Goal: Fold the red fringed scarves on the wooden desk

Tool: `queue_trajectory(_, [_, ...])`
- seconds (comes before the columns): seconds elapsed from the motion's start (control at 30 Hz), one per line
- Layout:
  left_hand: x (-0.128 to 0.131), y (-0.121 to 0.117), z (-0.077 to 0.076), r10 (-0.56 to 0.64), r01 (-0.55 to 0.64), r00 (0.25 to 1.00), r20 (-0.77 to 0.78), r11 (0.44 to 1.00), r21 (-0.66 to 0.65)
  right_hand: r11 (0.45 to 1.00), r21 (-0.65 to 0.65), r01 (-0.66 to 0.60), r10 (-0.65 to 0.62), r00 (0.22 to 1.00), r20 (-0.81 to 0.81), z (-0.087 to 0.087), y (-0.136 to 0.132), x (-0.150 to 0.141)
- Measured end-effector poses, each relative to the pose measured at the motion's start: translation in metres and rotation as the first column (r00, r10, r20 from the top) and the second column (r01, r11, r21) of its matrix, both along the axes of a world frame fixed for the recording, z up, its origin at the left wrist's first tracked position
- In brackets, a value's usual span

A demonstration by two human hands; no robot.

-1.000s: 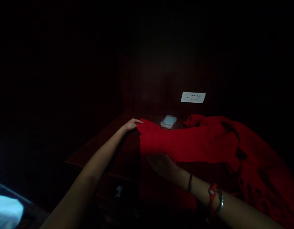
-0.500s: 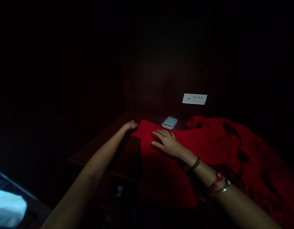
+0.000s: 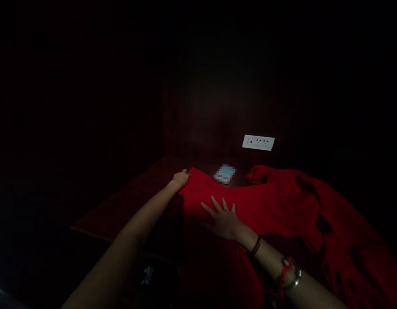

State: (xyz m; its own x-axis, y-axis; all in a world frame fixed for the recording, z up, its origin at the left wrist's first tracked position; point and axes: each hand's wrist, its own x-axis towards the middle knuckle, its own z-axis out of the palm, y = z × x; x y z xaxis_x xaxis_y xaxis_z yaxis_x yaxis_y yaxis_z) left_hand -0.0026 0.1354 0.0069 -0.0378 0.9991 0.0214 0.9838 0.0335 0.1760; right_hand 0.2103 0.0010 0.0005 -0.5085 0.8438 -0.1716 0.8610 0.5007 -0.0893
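Note:
A long red scarf (image 3: 259,204) lies across a dark wooden tabletop, with one end hanging over the front edge. Fringe-like strands show faintly at its lower right. At the scarf's upper left corner, my left hand (image 3: 181,178) is closed on the fabric; its fingertips are partly hidden. My right hand (image 3: 224,219), fingers spread wide and palm down, lies on the middle of the cloth near the fold. Bracelets circle my right wrist and forearm.
Behind the scarf lies a flat pale-blue, phone-like object (image 3: 224,174), its surface pixelated. A white socket plate (image 3: 258,142) is on the dark back wall. The tabletop's front left edge (image 3: 92,234) shows. Below is a small whitish thing (image 3: 147,275) I cannot make out.
My right hand has slid down over the scarf toward me, its fingers spreading wider. My left hand stays at the corner. The view has shifted slightly, and the bright patch at lower left has nearly gone.

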Motion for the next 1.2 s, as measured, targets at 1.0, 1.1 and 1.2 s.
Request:
queue_trajectory(1.0, [-0.002, -0.031, -0.019, 0.106, -0.100, 0.989, -0.106, 0.993, 0.065, 0.960, 0.166, 0.223, -0.169, 0.942, -0.291, 0.010, 0.190, -0.081])
queue_trajectory(1.1, [-0.002, -0.036, -0.014, 0.090, -0.087, 0.989, -0.115, 0.996, 0.031, 0.970, 0.169, 0.175, -0.114, 0.941, -0.318, 0.012, 0.200, -0.098])
queue_trajectory(1.2, [-0.004, -0.038, -0.013, 0.062, -0.069, 0.995, -0.081, 0.993, -0.093, 0.969, 0.183, 0.166, -0.094, 0.932, -0.350, 0.012, 0.208, -0.106])
